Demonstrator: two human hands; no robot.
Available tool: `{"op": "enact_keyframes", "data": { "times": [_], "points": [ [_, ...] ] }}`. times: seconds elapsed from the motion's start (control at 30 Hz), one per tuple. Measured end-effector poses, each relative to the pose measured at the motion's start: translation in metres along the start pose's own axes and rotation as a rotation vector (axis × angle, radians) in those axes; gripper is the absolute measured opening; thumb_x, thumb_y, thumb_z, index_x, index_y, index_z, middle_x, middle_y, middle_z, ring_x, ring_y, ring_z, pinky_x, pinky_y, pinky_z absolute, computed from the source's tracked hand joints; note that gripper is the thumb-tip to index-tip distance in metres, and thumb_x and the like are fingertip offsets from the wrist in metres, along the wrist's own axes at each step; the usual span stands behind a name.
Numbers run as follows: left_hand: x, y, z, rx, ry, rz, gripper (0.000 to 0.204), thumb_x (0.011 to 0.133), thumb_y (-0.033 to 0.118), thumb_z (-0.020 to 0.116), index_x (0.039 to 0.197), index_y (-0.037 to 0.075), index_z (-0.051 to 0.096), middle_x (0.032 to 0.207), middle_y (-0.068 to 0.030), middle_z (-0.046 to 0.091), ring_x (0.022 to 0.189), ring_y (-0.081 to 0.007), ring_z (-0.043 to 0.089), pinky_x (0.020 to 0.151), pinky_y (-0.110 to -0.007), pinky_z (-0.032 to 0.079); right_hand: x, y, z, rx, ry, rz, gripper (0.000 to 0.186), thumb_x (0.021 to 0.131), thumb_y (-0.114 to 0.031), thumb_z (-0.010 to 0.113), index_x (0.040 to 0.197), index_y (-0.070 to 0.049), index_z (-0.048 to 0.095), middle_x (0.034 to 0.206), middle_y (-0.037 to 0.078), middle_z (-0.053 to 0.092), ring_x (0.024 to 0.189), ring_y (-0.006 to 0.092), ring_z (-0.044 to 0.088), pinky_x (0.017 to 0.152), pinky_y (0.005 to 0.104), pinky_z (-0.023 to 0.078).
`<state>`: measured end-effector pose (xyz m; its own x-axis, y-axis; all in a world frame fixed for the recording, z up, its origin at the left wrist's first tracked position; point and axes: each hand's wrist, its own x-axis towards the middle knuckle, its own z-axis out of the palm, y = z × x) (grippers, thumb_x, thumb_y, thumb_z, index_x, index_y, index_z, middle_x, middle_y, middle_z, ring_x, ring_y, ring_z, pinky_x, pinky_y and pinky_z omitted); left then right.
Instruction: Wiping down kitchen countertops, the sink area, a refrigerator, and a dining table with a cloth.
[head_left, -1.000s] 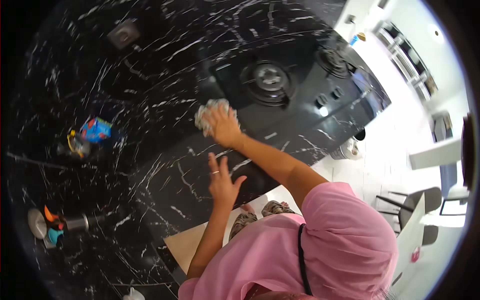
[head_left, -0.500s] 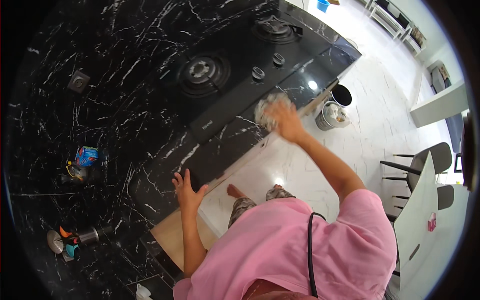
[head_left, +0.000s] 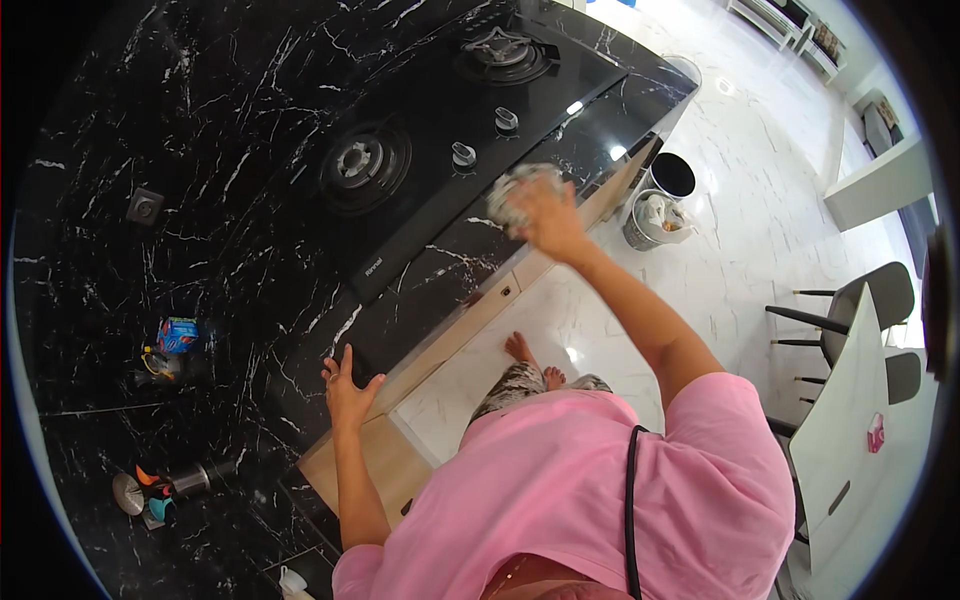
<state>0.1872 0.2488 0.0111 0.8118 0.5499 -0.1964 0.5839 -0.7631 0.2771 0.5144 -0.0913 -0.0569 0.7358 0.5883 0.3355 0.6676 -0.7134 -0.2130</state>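
Observation:
My right hand [head_left: 543,217] presses a crumpled pale cloth [head_left: 513,192] on the black marble counter strip at the front of the gas hob [head_left: 411,229], to the right of and below its two silver knobs [head_left: 463,155]. My left hand [head_left: 350,394], fingers spread, rests at the counter's front edge [head_left: 395,350], below the hob's near corner. The near burner [head_left: 357,158] and far burner [head_left: 500,50] show on the hob.
On the counter's left lie a blue packet [head_left: 177,333] and utensils in a steel holder [head_left: 187,482]. A socket [head_left: 144,207] sits further back. A lined bin [head_left: 653,222] and black bucket [head_left: 672,176] stand right of the counter. Chairs [head_left: 890,298] and a white table [head_left: 845,440] are at right.
My right hand with the cloth has moved from the hob's left end toward the right along its front. My left hand has come down to the front edge. The view has shifted.

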Motion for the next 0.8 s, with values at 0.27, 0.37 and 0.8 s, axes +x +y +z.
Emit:
{"op": "enact_keyframes", "data": {
  "times": [0.27,0.37,0.8],
  "points": [
    [0.011,0.001,-0.006,0.168,-0.067,0.003,0.097,0.067,0.043,0.086,0.150,0.023,0.039,0.147,-0.0386,0.030,0.134,-0.0573,0.034,0.105,-0.054,0.042,0.136,0.146,-0.010,0.161,-0.036,0.408,0.054,0.091,-0.036,0.058,0.142,-0.019,0.049,0.152,0.006,0.040,0.141,0.0325,0.034,0.104,0.0666,0.032],
    [0.008,0.001,-0.012,0.158,-0.088,-0.036,0.098,0.065,0.042,0.087,0.149,0.023,0.041,0.148,-0.0377,0.031,0.134,-0.0558,0.035,0.105,-0.053,0.042,0.152,0.137,0.013,0.122,-0.001,0.297,0.053,0.092,-0.036,0.057,0.142,-0.019,0.048,0.151,0.006,0.041,0.141,0.0322,0.035,0.103,0.0662,0.033],
    [0.022,0.039,0.000,0.095,-0.133,-0.227,0.092,0.065,0.029,0.088,0.145,0.014,0.046,0.153,-0.0330,0.027,0.138,-0.0501,0.033,0.111,-0.048,0.037,0.123,0.176,0.006,-0.019,-0.028,0.117,0.058,0.096,-0.042,0.054,0.150,-0.027,0.036,0.161,0.002,0.025,0.148,0.0354,0.020,0.106,0.0713,0.023]
  ]
}}
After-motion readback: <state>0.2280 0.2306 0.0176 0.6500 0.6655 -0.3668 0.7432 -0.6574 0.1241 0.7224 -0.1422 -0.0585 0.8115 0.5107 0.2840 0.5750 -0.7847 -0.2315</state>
